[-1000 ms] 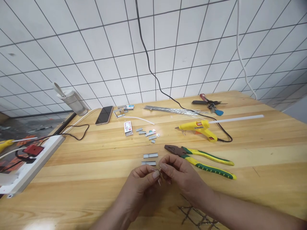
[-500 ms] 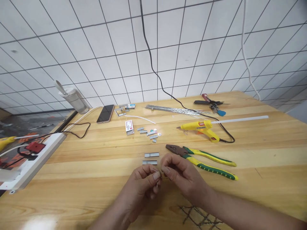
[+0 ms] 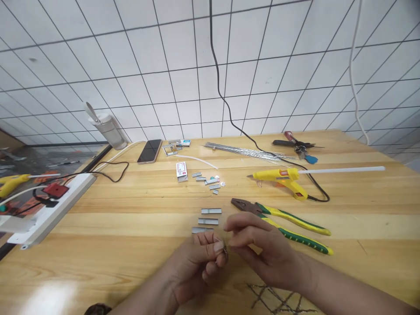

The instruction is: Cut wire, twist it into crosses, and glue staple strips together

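My left hand (image 3: pixel 206 257) is closed in a pinch, thumb against forefinger. A thin piece of wire (image 3: pixel 225 251) pokes out at its fingertips; most of it is hidden. Just to the right, my right hand (image 3: pixel 267 251) has its fingers stretched and apart, close to the wire, with nothing visible in them. Strips of staples (image 3: pixel 208 222) lie beyond my left hand, the nearest partly covered by it. Combination pliers (image 3: pixel 288 218) with green and yellow handles rest behind my right hand. Below the right wrist lies a lattice of twisted wire (image 3: pixel 278 299), cut off by the picture's edge.
A yellow glue gun (image 3: pixel 284 177) with a white stick lies behind the pliers. Farther back are a bundle of metal rods (image 3: pixel 246 151), a staple box (image 3: pixel 181 171), a phone (image 3: pixel 149 151) and keys (image 3: pixel 300 148). A power strip (image 3: pixel 62 205) runs along the left edge.
My right hand has let go at the left fingertips, its fingers spreading and drawing slightly away. The left hand keeps its pinch. The view has shifted a little, uncovering another staple strip.
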`<state>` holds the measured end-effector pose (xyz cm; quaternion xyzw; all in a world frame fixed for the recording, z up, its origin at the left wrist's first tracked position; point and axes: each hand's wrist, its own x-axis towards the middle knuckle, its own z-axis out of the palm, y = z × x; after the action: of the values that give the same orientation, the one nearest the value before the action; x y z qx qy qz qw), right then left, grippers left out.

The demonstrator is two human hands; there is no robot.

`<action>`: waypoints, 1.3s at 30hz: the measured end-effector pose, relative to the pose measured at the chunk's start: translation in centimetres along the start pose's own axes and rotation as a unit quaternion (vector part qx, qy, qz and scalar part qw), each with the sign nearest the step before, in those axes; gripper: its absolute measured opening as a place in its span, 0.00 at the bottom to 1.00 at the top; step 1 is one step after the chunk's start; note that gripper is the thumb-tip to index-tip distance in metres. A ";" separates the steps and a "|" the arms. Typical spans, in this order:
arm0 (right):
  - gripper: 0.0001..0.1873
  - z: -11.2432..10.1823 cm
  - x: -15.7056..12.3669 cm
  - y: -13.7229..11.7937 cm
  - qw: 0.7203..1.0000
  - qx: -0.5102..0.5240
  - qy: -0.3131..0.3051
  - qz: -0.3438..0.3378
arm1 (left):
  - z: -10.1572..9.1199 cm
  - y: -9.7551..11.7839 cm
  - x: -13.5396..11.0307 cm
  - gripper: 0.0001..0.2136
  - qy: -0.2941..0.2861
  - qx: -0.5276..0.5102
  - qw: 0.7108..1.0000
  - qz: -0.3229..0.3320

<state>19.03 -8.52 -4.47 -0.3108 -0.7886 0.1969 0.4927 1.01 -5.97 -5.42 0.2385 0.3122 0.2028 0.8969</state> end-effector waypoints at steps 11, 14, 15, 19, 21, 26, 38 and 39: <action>0.10 -1.3 0.0 0.2 0.976 -0.127 -0.118 -0.134 | 0.2 0.1 0.1 0.13 -0.014 -0.008 0.998 -0.068; 0.11 -1.2 -0.1 0.2 0.978 -0.111 -0.125 -0.122 | 0.2 -0.1 0.2 0.15 -0.020 -0.001 0.998 -0.059; 0.12 -1.1 -0.1 0.2 0.980 -0.107 -0.124 -0.117 | 0.2 -0.1 0.2 0.15 -0.018 0.002 0.998 -0.057; 0.15 -0.9 -0.1 0.2 0.990 -0.073 -0.103 -0.069 | 0.4 -0.1 0.0 0.15 0.005 0.009 0.999 -0.048; 0.15 -0.9 -0.2 0.2 0.993 -0.051 -0.102 -0.028 | 0.5 0.0 0.0 0.15 0.017 0.010 0.999 -0.026; 0.11 -0.7 -0.1 -0.2 0.992 -0.006 -0.098 0.074 | 0.5 0.0 0.1 0.15 0.020 0.050 0.998 0.014; 0.09 0.2 0.6 -1.0 0.885 0.131 -0.060 0.443 | 0.7 -0.3 0.1 0.15 0.075 0.194 0.971 0.116; 0.09 0.3 0.6 -1.0 0.877 0.147 -0.046 0.455 | 0.7 -0.4 0.0 0.14 0.093 0.229 0.959 0.137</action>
<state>18.23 -8.82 -3.57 -0.5500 -0.5442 0.5267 0.3522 1.56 -6.49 -5.09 0.4577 0.3969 0.2684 0.7490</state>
